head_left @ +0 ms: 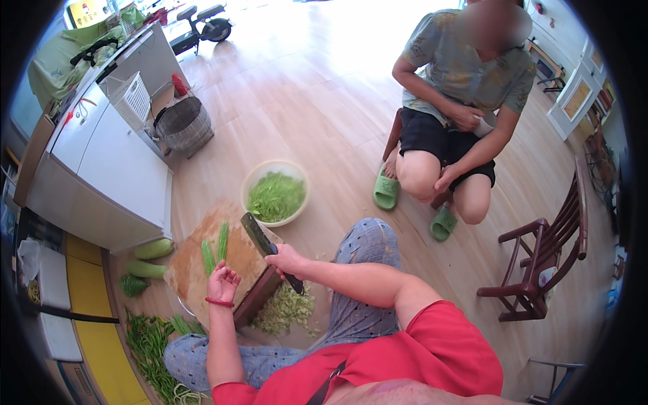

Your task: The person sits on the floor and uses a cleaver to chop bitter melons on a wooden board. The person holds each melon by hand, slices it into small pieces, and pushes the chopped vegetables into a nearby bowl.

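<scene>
My right hand [288, 262] grips a dark kitchen knife [258, 236] over the right edge of a thick wooden chopping block [189, 253]. The knife points away from me and to the left. At the block's near side, my left hand [223, 282] has its palm turned up, fingers loosely bent and apart, with nothing visible in it. Just beyond its fingertips lie two long light-green vegetable pieces [223, 239], side by side on the block. Chopped pale-green vegetable [287, 312] is heaped below the block's right side.
A round bowl [303, 202] of shredded greens stands beyond the block. Whole green gourds [145, 269] and leafy greens [148, 344] lie to the left, by a white cabinet [115, 169]. Another person [466, 101] sits opposite. A wooden chair [533, 290] stands right; a basket [185, 128] stands far left.
</scene>
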### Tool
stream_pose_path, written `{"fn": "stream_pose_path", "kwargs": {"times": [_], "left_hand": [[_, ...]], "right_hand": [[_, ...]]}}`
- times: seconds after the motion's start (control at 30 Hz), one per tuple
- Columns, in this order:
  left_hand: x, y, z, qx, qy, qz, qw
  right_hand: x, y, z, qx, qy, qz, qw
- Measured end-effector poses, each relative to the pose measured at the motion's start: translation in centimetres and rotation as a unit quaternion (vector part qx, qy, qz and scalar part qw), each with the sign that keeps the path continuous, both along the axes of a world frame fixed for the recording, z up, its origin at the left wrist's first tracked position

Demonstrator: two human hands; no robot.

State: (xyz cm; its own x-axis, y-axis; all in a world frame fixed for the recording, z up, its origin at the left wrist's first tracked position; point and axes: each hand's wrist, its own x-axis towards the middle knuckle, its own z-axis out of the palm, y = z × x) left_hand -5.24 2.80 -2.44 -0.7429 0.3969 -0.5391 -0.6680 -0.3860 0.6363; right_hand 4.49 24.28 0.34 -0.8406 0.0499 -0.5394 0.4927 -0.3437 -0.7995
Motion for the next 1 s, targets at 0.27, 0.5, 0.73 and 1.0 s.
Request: {"fn": "stream_pose_path", "kwargs": {"times": [0.27, 0.5, 0.73, 1.0], "left_hand": [[0.1, -1.4, -0.4, 0.037, -0.011, 0.023, 0.999], [0.2, -0.8, 1.8, 0.092, 0.008, -0.015, 0.996], [1.3, -1.5, 1.0, 0.104, -0.003, -0.008, 0.995], [1.0, 0.2, 1.3, 0.047, -0.005, -0.005, 0.999]], "right_hand": [[-0.8, -0.9, 0.3, 0.032, 0.006, 0.003, 0.999], [-0.4, -1.1, 1.2, 0.026, 0.0, 0.01, 1.0], [-0.6, -1.8, 0.2, 0.065, -0.044, 0.031, 0.996], [0.0, -0.5, 1.0, 0.037, 0.001, 0.023, 0.999]]}}
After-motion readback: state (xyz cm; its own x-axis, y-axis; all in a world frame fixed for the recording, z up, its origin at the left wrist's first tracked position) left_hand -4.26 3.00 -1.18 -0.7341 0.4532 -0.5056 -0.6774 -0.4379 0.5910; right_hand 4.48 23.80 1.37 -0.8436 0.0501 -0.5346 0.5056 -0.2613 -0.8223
